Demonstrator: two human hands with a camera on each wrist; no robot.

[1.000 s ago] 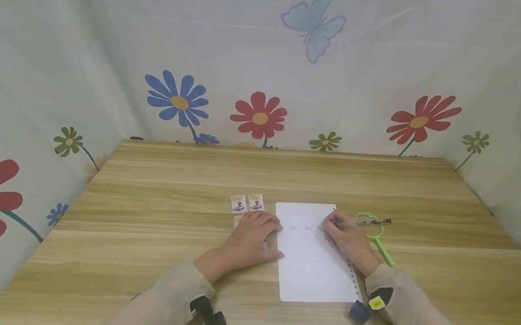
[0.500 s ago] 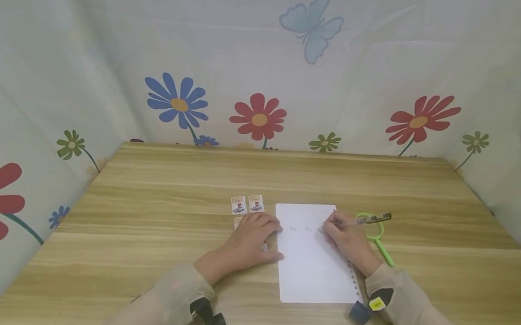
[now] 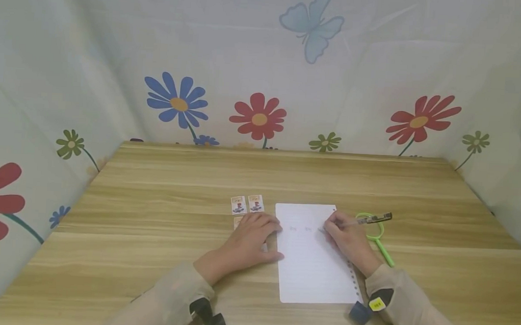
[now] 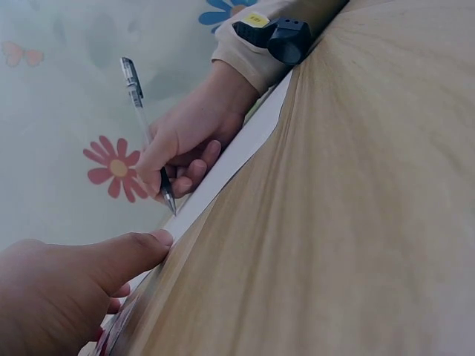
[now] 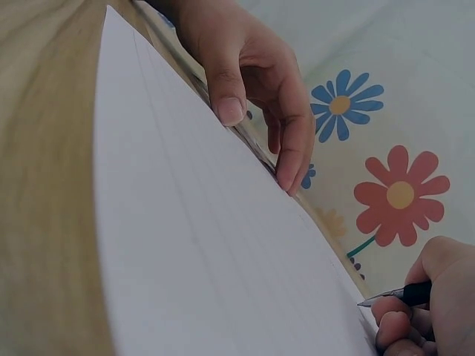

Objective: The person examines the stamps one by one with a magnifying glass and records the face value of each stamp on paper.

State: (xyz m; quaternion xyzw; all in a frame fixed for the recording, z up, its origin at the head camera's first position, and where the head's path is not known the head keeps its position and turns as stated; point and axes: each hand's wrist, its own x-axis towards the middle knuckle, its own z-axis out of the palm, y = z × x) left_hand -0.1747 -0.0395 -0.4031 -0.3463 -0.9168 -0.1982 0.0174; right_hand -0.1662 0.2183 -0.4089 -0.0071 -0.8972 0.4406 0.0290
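A sheet of lined paper (image 3: 312, 278) with punched holes along its right edge lies on the wooden table. Two small groups of faint writing show on its upper part. My right hand (image 3: 349, 238) pinches a pen (image 3: 374, 219) with a dark grip (image 4: 166, 185), its tip right at the sheet to the right of the writing. My left hand (image 3: 249, 238) rests at the sheet's left edge with fingers spread, thumb and fingertips on the margin. Small picture cards (image 3: 256, 203) lie by its fingers, some partly hidden beneath it.
A green magnifying glass (image 3: 385, 252) lies right of the sheet, partly behind my right hand. The wooden table (image 3: 153, 176) reaches back to a white curtain (image 3: 231, 43) printed with flowers and a butterfly. Each wrist wears a dark camera strap (image 3: 208, 317).
The pen's upper end has tipped slightly upward since a second ago, and my right hand has shifted a hair. My left hand and the sheet stay in place.
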